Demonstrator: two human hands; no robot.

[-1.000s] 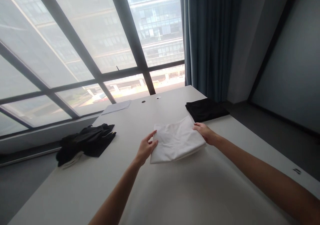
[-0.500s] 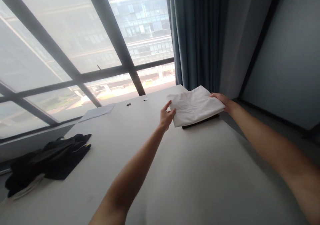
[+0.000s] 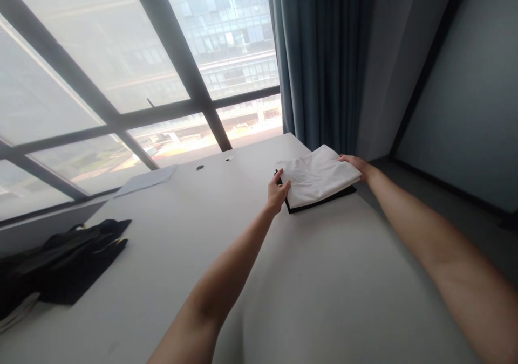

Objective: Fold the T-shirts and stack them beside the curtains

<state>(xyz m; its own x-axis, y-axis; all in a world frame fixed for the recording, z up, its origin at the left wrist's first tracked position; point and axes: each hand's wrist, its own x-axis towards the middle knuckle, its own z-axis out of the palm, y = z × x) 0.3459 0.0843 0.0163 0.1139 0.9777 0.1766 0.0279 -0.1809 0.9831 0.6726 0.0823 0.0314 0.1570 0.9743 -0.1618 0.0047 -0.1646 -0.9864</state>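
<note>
2 hands hold the folded white cloth (image 3: 315, 175), just off centre toward 3 o'clock, over a folded black cloth (image 3: 324, 200) on the table (image 3: 194, 213). The left hand (image 3: 278, 191) pinches its 9 o'clock edge between thumb and fingers; the right hand (image 3: 356, 165) has its fingers on the 3 o'clock edge, its thumb hidden. Uneven release could leave the white cloth skewed, and left fingers snagging the black cloth could drag it askew. The white cloth hides most of that lower layer, making alignment harder. A rumpled dark pile (image 3: 52, 261) lies at 8 o'clock, paper (image 3: 148, 179) at 9, a curtain (image 3: 324, 56) at 1.
</note>
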